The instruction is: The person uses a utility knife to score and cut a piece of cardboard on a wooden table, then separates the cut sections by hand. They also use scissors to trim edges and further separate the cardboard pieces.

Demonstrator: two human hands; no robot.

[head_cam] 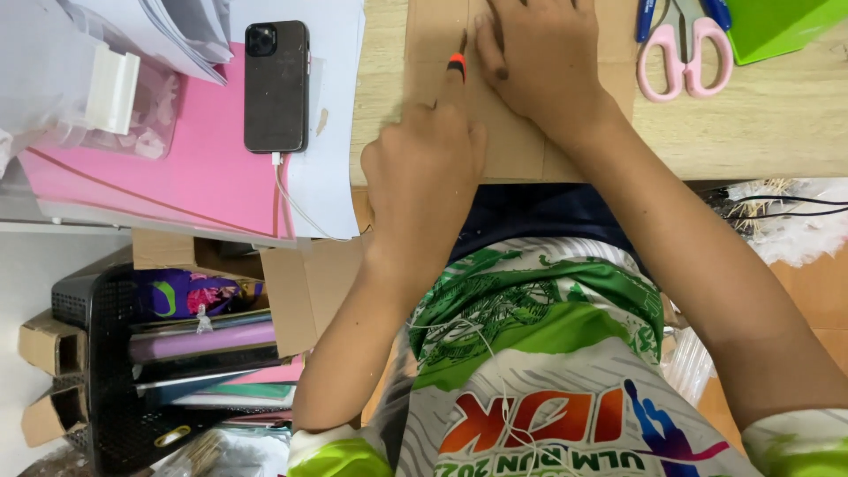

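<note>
Cutting cardboard sheet point(521, 141) with a blade close to our own fingers.

Our left hand point(422, 168) is fisted around the orange-tipped cutter point(457, 64), on the cardboard at the table's near edge; our right hand point(537, 53) presses flat just beside it. We judge a slip could nick those fingers.

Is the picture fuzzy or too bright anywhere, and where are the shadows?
In the head view, the light is soft and even; the dark rectangular phone looks sharp. The white paper beside it is bright, almost washed out. The left hand, gripping a thin tool with an orange-and-black tip, looks slightly soft, and the right hand casts only a faint shadow on the brown cardboard sheet.
</note>
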